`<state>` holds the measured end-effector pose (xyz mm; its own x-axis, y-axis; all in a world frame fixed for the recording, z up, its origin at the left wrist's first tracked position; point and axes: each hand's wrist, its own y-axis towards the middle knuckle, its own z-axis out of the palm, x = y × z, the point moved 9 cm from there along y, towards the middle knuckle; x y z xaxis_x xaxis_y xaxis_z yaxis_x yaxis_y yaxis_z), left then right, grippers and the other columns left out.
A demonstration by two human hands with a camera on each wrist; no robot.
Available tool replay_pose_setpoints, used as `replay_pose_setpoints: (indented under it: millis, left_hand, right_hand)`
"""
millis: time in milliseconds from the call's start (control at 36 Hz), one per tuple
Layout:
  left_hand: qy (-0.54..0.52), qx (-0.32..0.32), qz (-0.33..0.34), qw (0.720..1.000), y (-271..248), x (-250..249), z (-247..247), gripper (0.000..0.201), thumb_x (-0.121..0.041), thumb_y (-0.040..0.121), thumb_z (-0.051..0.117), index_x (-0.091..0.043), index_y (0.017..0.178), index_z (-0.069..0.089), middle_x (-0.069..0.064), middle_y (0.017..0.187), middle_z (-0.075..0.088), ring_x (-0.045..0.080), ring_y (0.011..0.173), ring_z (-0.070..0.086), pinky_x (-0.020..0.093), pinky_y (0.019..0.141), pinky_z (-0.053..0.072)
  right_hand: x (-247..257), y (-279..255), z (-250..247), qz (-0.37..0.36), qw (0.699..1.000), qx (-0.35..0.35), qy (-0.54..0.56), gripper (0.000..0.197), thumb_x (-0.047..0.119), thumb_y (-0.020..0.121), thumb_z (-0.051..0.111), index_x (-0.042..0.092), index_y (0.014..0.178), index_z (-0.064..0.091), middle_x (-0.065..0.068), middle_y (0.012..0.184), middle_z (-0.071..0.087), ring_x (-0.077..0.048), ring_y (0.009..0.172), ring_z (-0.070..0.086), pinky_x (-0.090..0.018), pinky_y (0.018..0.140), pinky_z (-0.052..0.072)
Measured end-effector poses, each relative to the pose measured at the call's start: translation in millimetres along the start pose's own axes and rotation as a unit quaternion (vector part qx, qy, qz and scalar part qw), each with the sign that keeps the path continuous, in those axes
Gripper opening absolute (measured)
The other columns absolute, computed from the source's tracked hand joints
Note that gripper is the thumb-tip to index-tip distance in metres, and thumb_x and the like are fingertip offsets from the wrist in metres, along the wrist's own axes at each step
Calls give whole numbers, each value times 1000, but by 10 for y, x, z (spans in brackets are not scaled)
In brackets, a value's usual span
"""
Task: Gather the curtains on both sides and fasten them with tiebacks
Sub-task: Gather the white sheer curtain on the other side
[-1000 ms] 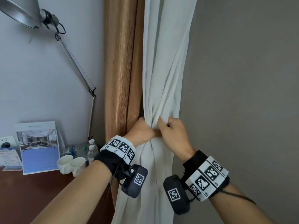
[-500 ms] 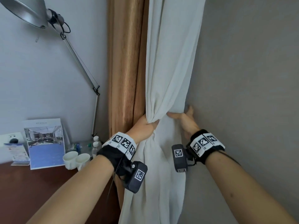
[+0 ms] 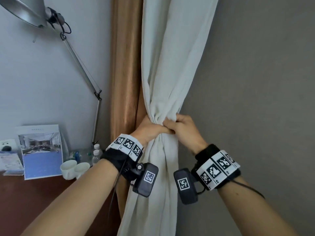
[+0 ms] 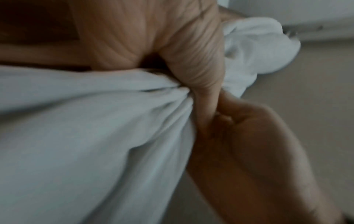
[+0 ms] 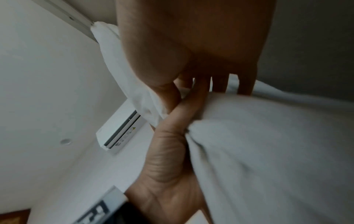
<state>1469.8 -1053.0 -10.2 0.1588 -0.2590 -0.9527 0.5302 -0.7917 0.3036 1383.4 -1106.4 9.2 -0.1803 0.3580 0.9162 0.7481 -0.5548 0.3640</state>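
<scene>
A white curtain [image 3: 170,65] hangs in front of me, pinched into a narrow waist at mid height. My left hand [image 3: 150,132] wraps round that waist from the left, thumb across the front. My right hand [image 3: 182,128] grips the same bunch from the right, its fingers curled into the folds and touching the left thumb. The left wrist view shows the left thumb [image 4: 203,75] pressed into the white curtain [image 4: 95,128]. In the right wrist view the right fingers [image 5: 220,84] dig into the gathered curtain [image 5: 277,151]. A brown curtain [image 3: 126,65] hangs behind on the left. No tieback is visible.
A grey wall [image 3: 255,99] stands close on the right. On the left, a dark wooden desk [image 3: 25,201] carries two white cups [image 3: 75,169], small bottles [image 3: 96,153] and a standing brochure [image 3: 40,150]. A metal arm lamp [image 3: 25,14] reaches overhead. An air conditioner [image 5: 118,136] hangs high.
My right hand reached out to the wall-side edge of the white curtain, then came back with it and now grips the bunch beside the left hand. The left hand kept its hold.
</scene>
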Motion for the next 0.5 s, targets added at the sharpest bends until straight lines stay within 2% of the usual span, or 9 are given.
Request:
replay_pose_setpoints:
  millis: [83, 167, 222, 278, 306, 361, 417, 472, 500]
  left_hand:
    - [0, -32, 5, 999, 88, -73, -26, 45, 12, 66, 78, -5, 107, 71, 11, 103, 74, 21, 100, 70, 35, 87, 57]
    - [29, -64, 4, 998, 127, -10, -30, 37, 3, 75, 76, -11, 108, 68, 5, 105, 72, 20, 103, 68, 30, 88, 54]
    - [50, -78, -3, 996, 124, 65, -51, 43, -7, 78, 77, -12, 118, 64, 0, 110, 69, 16, 104, 65, 26, 87, 50]
    - [55, -87, -5, 995, 118, 95, -97, 45, -11, 77, 80, -11, 119, 63, 1, 112, 68, 15, 103, 64, 26, 87, 50]
    - [53, -93, -7, 994, 107, 98, -126, 43, -10, 77, 80, -11, 116, 64, 2, 111, 69, 16, 102, 65, 28, 88, 51]
    - [51, -98, -12, 994, 82, 100, -176, 38, -9, 77, 80, -10, 112, 66, 4, 109, 71, 17, 101, 66, 31, 91, 53]
    - [48, -89, -19, 995, 42, 137, -202, 35, -9, 81, 77, -8, 114, 66, 5, 110, 71, 17, 102, 67, 31, 92, 53]
    - [51, -76, -26, 995, -20, 215, -223, 32, -11, 89, 68, -9, 121, 64, 4, 114, 69, 16, 105, 66, 26, 90, 51]
    - [59, -77, -25, 995, -64, 249, -249, 32, -14, 93, 63, -10, 125, 61, 1, 116, 68, 15, 106, 64, 25, 90, 48]
  right_hand:
    - [65, 3, -127, -18, 999, -22, 23, 15, 24, 84, 68, 20, 95, 77, 3, 106, 73, -14, 104, 68, -33, 97, 50]
    - [70, 10, -471, -50, 984, -170, 24, 10, 28, 74, 70, 31, 83, 73, 6, 108, 64, -12, 104, 62, -32, 96, 47]
    - [-61, 42, -668, -14, 973, -229, 25, 39, 26, 71, 71, 27, 109, 65, 1, 125, 56, -15, 116, 54, -33, 99, 43]
    - [-262, 119, -691, 71, 978, -197, 16, 70, 17, 75, 70, 19, 140, 42, -1, 146, 42, -18, 131, 42, -30, 99, 35]
    - [-360, 145, -648, 109, 980, -165, 2, 81, 14, 78, 70, 16, 148, 30, -2, 153, 34, -20, 137, 37, -29, 100, 32]
    - [-501, 187, -547, 152, 981, -112, -36, 93, 17, 81, 72, 16, 154, 15, -1, 159, 24, -21, 142, 30, -29, 100, 29]
    - [-597, 224, -446, 167, 982, -85, -38, 99, 20, 83, 73, 17, 155, 5, -1, 160, 22, -20, 143, 29, -26, 98, 28]
    - [-665, 242, -344, 173, 983, -64, -13, 99, 20, 85, 72, 16, 155, 3, -1, 157, 30, -18, 140, 35, -21, 95, 30]
    - [-694, 234, -301, 173, 983, -60, -3, 92, 19, 86, 72, 14, 155, 10, -3, 152, 38, -17, 134, 42, -16, 91, 33]
